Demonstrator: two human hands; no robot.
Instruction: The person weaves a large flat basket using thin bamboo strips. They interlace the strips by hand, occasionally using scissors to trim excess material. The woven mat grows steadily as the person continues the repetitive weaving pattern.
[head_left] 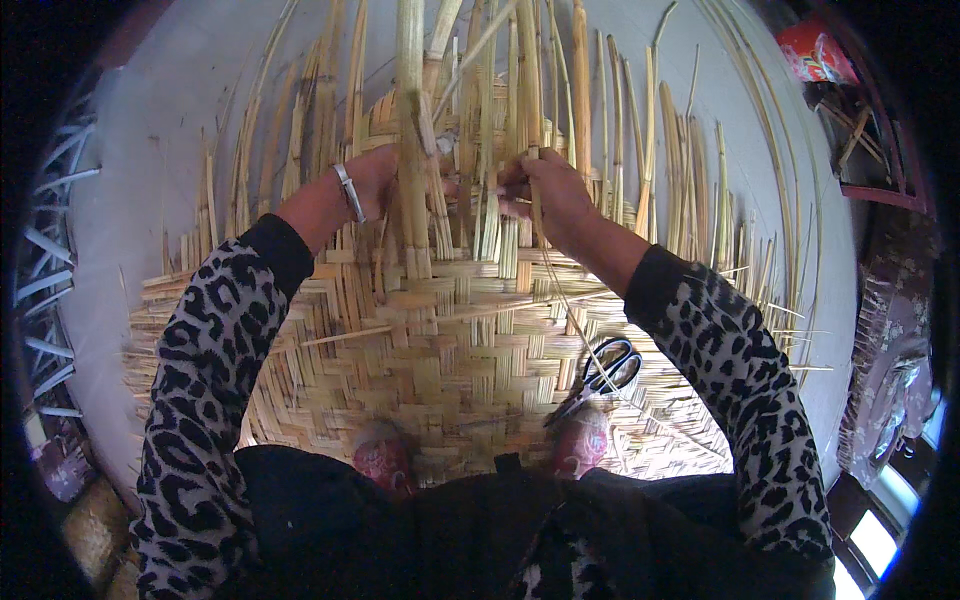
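Observation:
A mat of pale split-bamboo or cane strips (pixel 440 365) lies woven in front of me, its loose strips fanning out at the far edge. My left hand (pixel 376 180) is at the raised strips left of the middle. A thick upright strip (pixel 410 130) crosses in front of it and hides its fingers. Across from it, my right hand (pixel 556 198) is closed, with a long thin strip (pixel 531 80) between thumb and fingers. That strip rises away from me, and its lower part trails down over the weave. Several narrow upright strips (pixel 487 215) stand between both hands.
Dark-handled scissors (pixel 618 365) lie on the mat at my right shoe (pixel 580 445). My left shoe (pixel 382 455) also rests on the weave. A pale floor (pixel 130 200) surrounds the mat. White metal bars (pixel 50 290) run along the left, patterned cloth (pixel 890 330) the right.

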